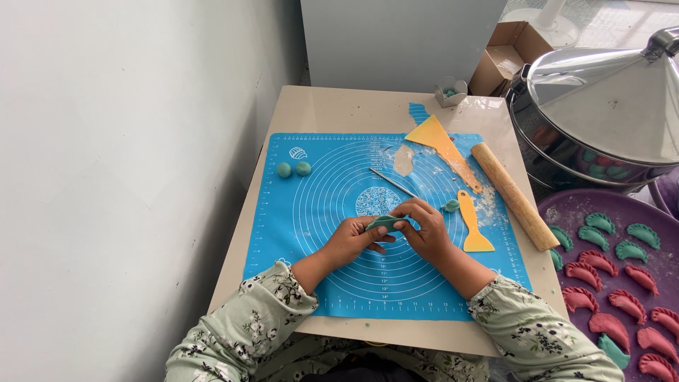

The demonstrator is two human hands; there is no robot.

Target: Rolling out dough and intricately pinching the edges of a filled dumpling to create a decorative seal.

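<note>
Your blue mat [332,283] covers most of the table [339,106]. Two green dough balls [293,169] lie side by side near the mat's upper left, well apart from your hands. A thin metal rod [393,182] lies just above your hands. To the right of them lie a yellow scraper [472,225] and, touching its handle, a small green dough scrap [450,206]. Further up lie a larger orange scraper [442,145] and a wooden rolling pin [514,197], set diagonally along the mat's right edge, with flour scattered between them. A steel steamer [601,106] with its lid on stands off the table's right side, and below it a purple tray [636,212] holds red and green folded dumplings. Nothing lies between your hands and the mat.

Both hands hover over the mat's centre, forearms converging from the lower edge. Your left hand [350,240] supports a green dumpling [385,223] from below, fingers curled, grip closed on it. Your right hand [424,230] meets it from the right, thumb and fingertips pinching the dumpling's edge. The dumpling sits between both hands, above the mat.
</note>
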